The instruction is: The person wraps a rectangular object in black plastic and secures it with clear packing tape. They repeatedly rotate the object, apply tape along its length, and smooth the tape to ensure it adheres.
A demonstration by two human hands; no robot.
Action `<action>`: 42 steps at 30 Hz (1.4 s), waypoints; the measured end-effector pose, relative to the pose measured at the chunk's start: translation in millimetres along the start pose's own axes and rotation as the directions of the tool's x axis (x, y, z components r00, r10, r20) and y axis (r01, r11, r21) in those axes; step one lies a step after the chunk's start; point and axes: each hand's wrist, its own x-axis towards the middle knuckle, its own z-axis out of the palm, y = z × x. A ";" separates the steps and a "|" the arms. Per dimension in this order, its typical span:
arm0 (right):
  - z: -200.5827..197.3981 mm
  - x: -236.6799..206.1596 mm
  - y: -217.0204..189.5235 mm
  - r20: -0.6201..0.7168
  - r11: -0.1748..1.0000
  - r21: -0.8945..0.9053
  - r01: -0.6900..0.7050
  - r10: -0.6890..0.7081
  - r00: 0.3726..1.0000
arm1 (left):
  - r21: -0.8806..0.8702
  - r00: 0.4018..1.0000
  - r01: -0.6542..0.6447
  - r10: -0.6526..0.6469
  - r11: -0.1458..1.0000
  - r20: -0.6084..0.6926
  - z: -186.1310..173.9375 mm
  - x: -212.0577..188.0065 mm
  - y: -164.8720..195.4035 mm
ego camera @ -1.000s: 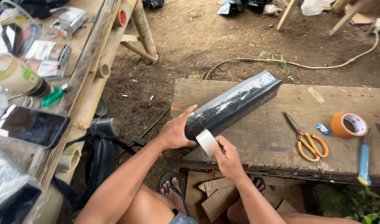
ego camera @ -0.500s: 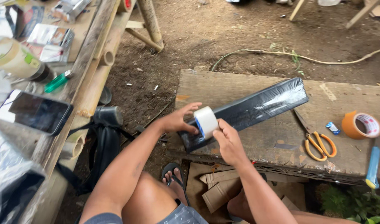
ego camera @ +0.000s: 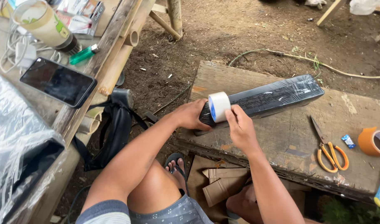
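The right hand [ego camera: 239, 130] grips a white tape roll [ego camera: 219, 106], now pressed against the near end of the long black wrapped box [ego camera: 273, 96]; the left hand [ego camera: 194, 115] still clasps that end. The box lies flatter on the table [ego camera: 281, 145] than before, scissors [ego camera: 329, 149] beside it.

Two hands: the left hand [ego camera: 193, 115] and right hand [ego camera: 239, 129], both at centre frame. Two tape rolls: a white roll [ego camera: 219, 106] at centre and an orange roll [ego camera: 373, 142] at the right edge. One long black wrapped box [ego camera: 273, 98] across the centre. One pair of scissors [ego camera: 329, 148] at lower right. One phone [ego camera: 58, 81] and one green lighter [ego camera: 83, 54] at upper left. One paper cup [ego camera: 43, 25] in the top left corner.
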 end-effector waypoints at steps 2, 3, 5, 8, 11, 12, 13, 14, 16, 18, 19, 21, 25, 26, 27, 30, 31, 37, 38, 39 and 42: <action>-3.0 -15.9 -3.7 -0.028 1.000 0.018 -0.025 0.026 0.999 | -0.001 0.999 0.017 -0.017 1.000 0.039 2.6 1.6 -4.9; -4.0 -25.5 -3.9 -0.030 0.999 0.029 -0.040 0.041 0.999 | 0.005 0.998 0.024 -0.024 1.000 0.050 4.8 2.7 -6.6; -7.4 -39.8 -2.3 -0.042 0.997 0.050 -0.060 0.062 0.997 | 0.025 0.997 0.030 -0.031 0.999 0.065 7.5 7.1 -10.2; -8.7 -55.0 5.2 -0.063 0.997 0.049 -0.061 0.064 0.996 | 0.025 0.997 0.014 -0.016 1.000 0.074 12.9 12.0 -16.8; -3.7 -61.8 15.2 -0.077 0.992 0.060 -0.111 0.116 0.990 | 0.021 0.998 -0.023 0.022 1.000 0.056 17.2 15.1 -25.2; -1.9 -62.4 18.5 -0.074 0.991 0.018 -0.131 0.132 0.988 | 0.018 0.997 -0.043 0.041 0.999 0.065 17.3 16.4 -28.0; -0.6 -62.9 21.7 -0.071 0.988 -0.023 -0.150 0.148 0.986 | 0.016 0.996 -0.061 0.059 0.998 0.072 16.7 17.9 -30.5; -0.4 -63.6 24.7 -0.069 0.983 -0.065 -0.170 0.165 0.984 | 0.012 0.994 -0.079 0.078 0.997 0.081 16.8 20.0 -31.0; -3.8 -68.0 29.5 -0.045 0.990 -0.044 -0.131 0.130 0.991 | 0.018 0.995 0.051 -0.052 0.999 0.084 21.4 26.9 -23.9; -8.3 -65.0 33.8 -0.044 0.994 -0.022 -0.110 0.109 0.993 | 0.043 0.992 0.099 -0.096 0.994 -0.078 19.7 43.4 -10.3; -10.4 -66.2 35.4 -0.042 0.990 -0.014 -0.138 0.138 0.990 | 0.045 0.974 0.091 -0.079 0.995 -0.210 29.0 50.8 4.9; -15.1 -71.5 37.4 -0.042 0.986 -0.036 -0.165 0.164 0.986 | 0.092 0.922 0.120 -0.077 0.988 -0.378 50.0 59.9 36.7; -27.5 -78.9 36.5 0.013 0.974 -0.078 -0.211 0.213 0.977 | 0.104 0.886 0.321 -0.260 0.941 -0.383 64.2 74.9 84.3; -34.1 -79.1 35.1 0.044 0.967 -0.066 -0.244 0.247 0.968 | 0.073 0.880 0.383 -0.340 0.921 -0.332 63.0 78.5 92.7; -40.7 -80.2 33.1 0.042 0.962 -0.106 -0.253 0.258 0.965 | 0.078 0.880 0.392 -0.348 0.917 -0.324 61.5 79.7 99.1; -46.0 -94.7 24.6 0.021 0.951 -0.149 -0.271 0.277 0.961 | 0.097 0.879 0.429 -0.390 0.898 -0.275 57.8 73.4 108.0; -44.9 -96.2 22.2 -0.019 0.965 -0.121 -0.234 0.233 0.972 | 0.103 0.878 0.429 -0.388 0.897 -0.280 55.1 72.6 109.2; -52.3 -96.5 25.9 0.052 0.964 -0.042 -0.264 0.266 0.962 | -0.207 0.676 -0.040 -0.126 0.977 -0.726 67.3 36.6 115.8; -54.4 -92.9 28.3 0.078 0.962 -0.045 -0.271 0.274 0.959 | -0.338 0.612 -0.119 -0.199 0.934 -0.765 74.8 22.5 117.7; -56.2 -89.8 31.2 0.119 0.958 -0.048 -0.282 0.286 0.951 | -0.498 0.617 -0.147 -0.314 0.855 -0.722 88.6 2.9 122.0; -59.8 -78.4 41.9 0.257 0.947 -0.045 -0.320 0.320 0.912 | -0.563 0.653 -0.062 -0.393 0.824 -0.647 124.4 -45.2 137.5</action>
